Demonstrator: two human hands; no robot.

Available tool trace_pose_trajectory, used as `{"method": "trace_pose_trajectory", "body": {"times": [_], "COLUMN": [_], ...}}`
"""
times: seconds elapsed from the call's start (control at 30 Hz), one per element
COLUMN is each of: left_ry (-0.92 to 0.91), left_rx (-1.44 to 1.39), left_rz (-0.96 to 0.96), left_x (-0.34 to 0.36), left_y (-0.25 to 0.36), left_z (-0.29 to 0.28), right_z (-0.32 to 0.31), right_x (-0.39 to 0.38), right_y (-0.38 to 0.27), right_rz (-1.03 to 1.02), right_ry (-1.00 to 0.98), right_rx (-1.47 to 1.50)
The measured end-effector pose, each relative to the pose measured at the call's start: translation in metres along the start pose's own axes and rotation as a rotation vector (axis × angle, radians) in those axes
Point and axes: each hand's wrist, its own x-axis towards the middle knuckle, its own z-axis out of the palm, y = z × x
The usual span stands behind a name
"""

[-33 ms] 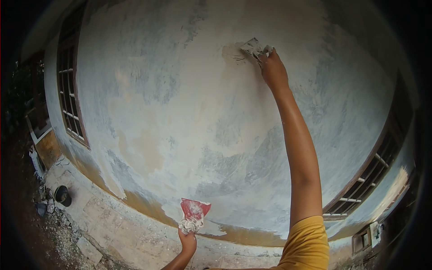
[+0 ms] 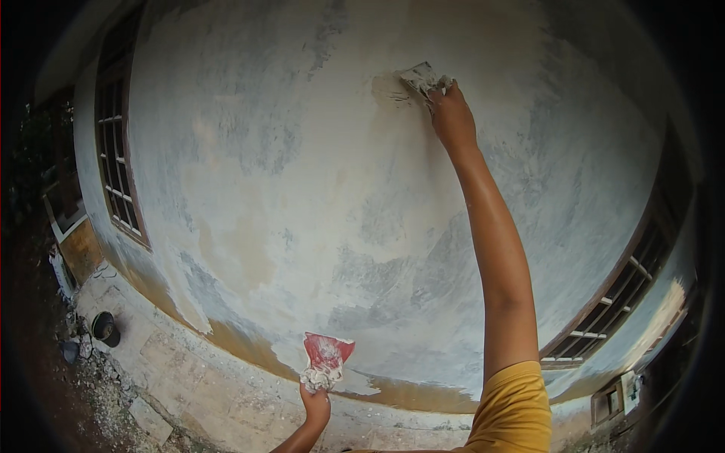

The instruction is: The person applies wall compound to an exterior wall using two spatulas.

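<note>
High on the wall (image 2: 302,174), my right hand (image 2: 453,117) grips a putty-caked scraper (image 2: 421,78), its blade against the surface. A patch of wet beige putty (image 2: 390,90) lies just left of that blade. Low in front of me, my left hand (image 2: 315,404) is closed around the handle end of a red putty spreader (image 2: 329,348). White putty (image 2: 322,377) is heaped on the spreader near my fingers, and its red face is smeared. The spreader's handle is hidden by putty and fingers. The wall is patchy white and grey.
A barred window (image 2: 118,170) is set in the wall at left, another (image 2: 612,306) at right. Along the wall's foot runs a pale paved strip (image 2: 174,355). A dark bucket (image 2: 105,329) stands on it at far left, beside rubble (image 2: 102,385).
My right hand and its scraper have shifted slightly left and up along the wall, the forearm following. My left hand and the red spreader look unmoved.
</note>
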Motion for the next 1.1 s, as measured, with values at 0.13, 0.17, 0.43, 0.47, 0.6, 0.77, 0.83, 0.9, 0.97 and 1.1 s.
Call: {"method": "trace_pose_trajectory", "body": {"times": [0.13,0.17,0.43,0.47,0.6,0.77,0.83,0.9,0.97,1.1], "left_ry": [0.004,-0.017,-0.02,-0.044,-0.003,0.011,-0.003,0.019,0.034,0.014], "left_rx": [-0.009,-0.009,0.005,-0.004,0.015,0.005,0.005,-0.016,-0.042,0.02], "left_rz": [-0.047,-0.007,0.055,0.057,0.071,0.056,0.048,0.027,0.019,0.031], "left_x": [-0.005,-0.003,0.003,0.006,0.007,0.009,0.011,0.01,0.01,0.01], "left_y": [0.011,0.011,0.018,0.02,0.02,0.023,0.021,0.021,0.022,0.023], "left_z": [0.006,0.006,-0.007,-0.011,-0.013,-0.01,-0.01,-0.008,-0.007,-0.01], "right_z": [0.023,0.026,0.022,0.02,0.022,0.042,0.046,0.055,0.051,0.05], "right_x": [-0.008,-0.012,-0.055,-0.05,-0.021,-0.026,-0.043,-0.06,-0.062,-0.047], "right_y": [-0.042,-0.051,-0.09,-0.09,-0.089,-0.095,-0.102,-0.104,-0.111,-0.114], "right_rz": [0.108,0.13,0.373,0.373,0.379,0.384,0.419,0.404,0.389,0.384], "right_ry": [-0.023,-0.042,-0.096,-0.093,-0.009,0.051,-0.044,-0.041,-0.039,0.006], "right_rx": [0.087,0.082,0.259,0.261,0.271,0.291,0.299,0.284,0.275,0.286]}}
